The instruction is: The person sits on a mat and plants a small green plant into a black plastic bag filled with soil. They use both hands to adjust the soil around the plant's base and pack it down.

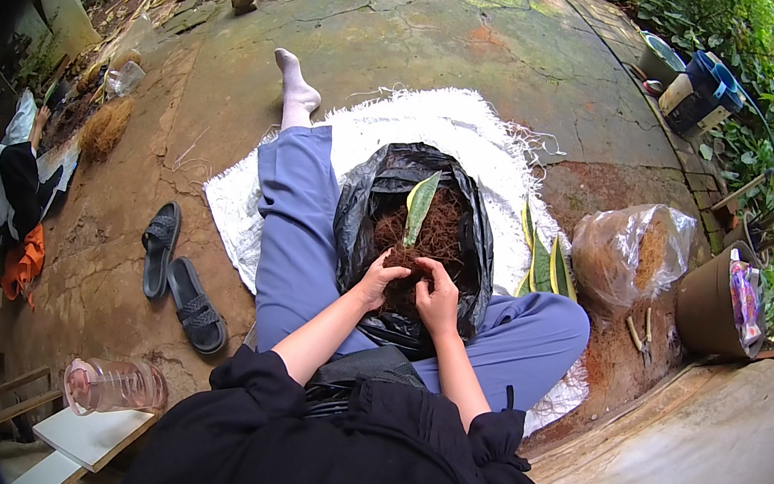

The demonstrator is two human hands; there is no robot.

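Note:
A black plastic bag [358, 218] stands open between my legs, with loose brown fibre, apparently coconut coir [447, 221], inside. Over it, my left hand [377, 284] and my right hand [438, 303] cup a clump of the brown fibre [405, 264] from both sides, fingers curled inward. One snake plant leaf [421, 205], green with a pale yellow edge, rises upright from the clump. Its lower end is hidden in the fibre. To the right of the bag, several more snake plant leaves [541, 263] lie partly behind my bent knee.
Beneath me is a frayed white woven sheet [444, 118]. At right are a clear bag of fibre [628, 254], pliers-like cutters [640, 337] and a brown pot [715, 305]. Black sandals [179, 281] and a pink-lidded bottle [117, 387] are at left. Another person [17, 179] sits far left.

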